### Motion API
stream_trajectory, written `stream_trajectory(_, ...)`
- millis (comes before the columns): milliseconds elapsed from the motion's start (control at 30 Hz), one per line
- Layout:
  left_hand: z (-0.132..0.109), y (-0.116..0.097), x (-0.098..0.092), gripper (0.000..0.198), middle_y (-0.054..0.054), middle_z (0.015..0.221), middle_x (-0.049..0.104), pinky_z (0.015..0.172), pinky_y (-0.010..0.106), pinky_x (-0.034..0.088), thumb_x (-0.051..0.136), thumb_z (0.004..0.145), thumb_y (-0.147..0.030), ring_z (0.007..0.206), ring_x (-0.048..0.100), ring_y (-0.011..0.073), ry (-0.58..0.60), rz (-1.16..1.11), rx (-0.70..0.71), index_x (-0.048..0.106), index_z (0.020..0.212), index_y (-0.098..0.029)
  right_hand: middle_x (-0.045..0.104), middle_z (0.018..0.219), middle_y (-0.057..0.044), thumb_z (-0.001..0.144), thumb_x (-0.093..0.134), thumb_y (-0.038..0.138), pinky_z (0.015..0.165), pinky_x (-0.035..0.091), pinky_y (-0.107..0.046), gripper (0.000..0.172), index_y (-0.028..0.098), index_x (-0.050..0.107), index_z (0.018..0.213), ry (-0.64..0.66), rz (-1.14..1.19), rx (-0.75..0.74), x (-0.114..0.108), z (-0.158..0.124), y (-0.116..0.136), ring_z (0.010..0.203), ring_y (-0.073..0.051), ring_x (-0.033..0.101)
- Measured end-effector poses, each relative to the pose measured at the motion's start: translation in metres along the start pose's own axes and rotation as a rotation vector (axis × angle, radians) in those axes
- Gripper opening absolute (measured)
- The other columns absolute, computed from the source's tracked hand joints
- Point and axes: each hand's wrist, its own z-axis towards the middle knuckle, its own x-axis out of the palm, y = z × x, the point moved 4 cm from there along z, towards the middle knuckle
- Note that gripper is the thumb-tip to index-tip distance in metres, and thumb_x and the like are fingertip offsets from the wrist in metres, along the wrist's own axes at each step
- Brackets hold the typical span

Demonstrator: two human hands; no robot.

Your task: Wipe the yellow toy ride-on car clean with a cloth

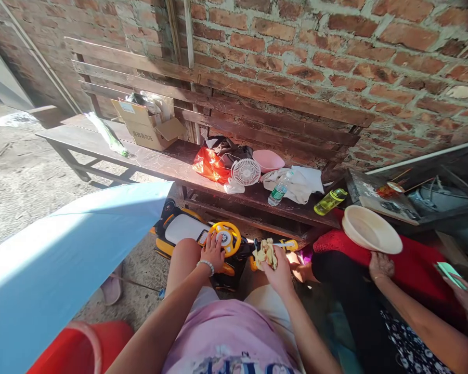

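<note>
Resting on the yellow steering wheel (226, 239) of the toy car (187, 231), fingers spread flat: left hand (213, 253). Closed around a crumpled yellowish cloth (265, 253) just right of the wheel: right hand (277, 272). Beside, on a red lap: another person's hand (380, 265) under a cream bowl (370, 230).

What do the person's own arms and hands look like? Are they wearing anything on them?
Both arms are bare, with no sleeves showing along them. The left hand has a bracelet of small white beads around its wrist. The right hand shows no bracelet, ring or watch from here. No gloves on either hand. Nearer the body is a pink top with dark lettering at the bottom edge.
</note>
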Motion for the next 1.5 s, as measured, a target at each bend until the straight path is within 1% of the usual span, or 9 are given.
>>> stream_trajectory(67,0.001,0.001,0.002,0.080,0.014,0.191,0.010,0.134,0.055,0.037,0.043,0.109,-0.035,0.177,-0.001,0.0352,-0.004,0.005,-0.003,0.016,0.181,-0.017,0.061,0.160,-0.015,0.088,0.076,0.022,0.119,0.049,-0.053,0.053,0.027,0.072,0.140,0.085,-0.353,-0.396,0.033,-0.025,0.021,0.146,-0.039,0.053)
stream_trajectory(133,0.002,0.001,0.003,0.080,0.013,0.191,0.010,0.134,0.055,0.036,0.043,0.108,-0.035,0.177,0.000,0.0355,-0.006,0.008,0.006,0.018,0.181,-0.017,0.055,0.166,-0.014,0.097,0.065,0.017,0.120,0.047,-0.055,0.042,0.029,0.075,0.137,0.210,-0.690,-0.616,0.076,-0.046,0.029,0.147,-0.038,0.050)
stream_trajectory(233,0.004,0.002,0.004,0.080,0.013,0.190,0.011,0.135,0.057,0.036,0.045,0.107,-0.034,0.177,0.001,0.0356,-0.016,0.005,0.020,0.020,0.181,-0.018,0.062,0.156,-0.020,0.104,0.051,0.013,0.108,0.052,-0.054,0.039,0.022,0.080,0.128,0.362,-1.033,-0.651,0.126,-0.046,0.028,0.137,-0.037,0.054)
stream_trajectory(300,0.004,0.002,0.004,0.080,0.015,0.190,0.012,0.134,0.057,0.036,0.045,0.107,-0.034,0.177,0.002,0.0356,-0.021,-0.005,0.025,0.020,0.181,-0.018,0.066,0.147,-0.026,0.104,0.044,0.010,0.104,0.051,-0.057,0.044,0.015,0.081,0.126,0.333,-1.126,-0.618,0.139,-0.027,0.028,0.131,-0.040,0.055)
stream_trajectory(567,0.002,0.000,0.000,0.082,0.016,0.190,0.011,0.132,0.062,0.038,0.052,0.107,-0.036,0.177,0.001,0.0372,0.002,-0.042,0.030,0.021,0.181,-0.020,0.071,0.116,-0.030,0.098,0.045,0.014,0.088,0.052,-0.057,0.043,0.008,0.080,0.123,0.215,-1.082,-0.502,0.151,0.029,0.009,0.113,-0.042,0.056)
stream_trajectory(900,0.001,0.000,0.001,0.084,0.015,0.190,0.011,0.131,0.061,0.041,0.047,0.106,-0.035,0.176,0.001,0.0380,0.001,-0.008,0.025,0.015,0.181,-0.018,0.068,0.126,-0.030,0.100,0.038,0.009,0.088,0.053,-0.056,0.051,0.006,0.077,0.132,0.218,-1.210,-0.572,0.156,0.019,-0.022,0.118,-0.041,0.058)
stream_trajectory(1067,0.005,-0.001,0.005,0.111,0.018,0.189,0.017,0.133,0.059,0.038,0.064,0.099,-0.061,0.175,0.011,0.0405,0.000,-0.002,-0.002,0.001,0.182,-0.023,0.071,0.126,-0.028,0.100,0.039,0.008,0.087,0.053,-0.052,0.050,0.009,0.079,0.130,0.241,-1.249,-0.623,0.153,0.016,-0.021,0.117,-0.039,0.060)
stream_trajectory(1333,0.009,-0.002,0.007,0.120,0.020,0.188,0.019,0.136,0.063,0.030,0.070,0.093,-0.070,0.175,0.013,0.0440,-0.002,-0.013,0.022,0.006,0.182,-0.022,0.073,0.132,-0.023,0.106,0.049,0.015,0.094,0.056,-0.044,0.037,0.014,0.083,0.122,0.556,-1.242,-0.656,0.156,-0.019,-0.053,0.118,-0.033,0.065)
stream_trajectory(1500,0.011,0.002,0.010,0.116,0.019,0.188,0.018,0.134,0.061,0.036,0.066,0.096,-0.063,0.175,0.012,0.0434,-0.014,0.026,0.016,0.000,0.182,-0.021,0.067,0.148,-0.019,0.108,0.054,0.017,0.109,0.053,-0.046,0.038,0.021,0.074,0.140,0.412,-1.076,-0.955,0.161,-0.016,-0.040,0.137,-0.032,0.057)
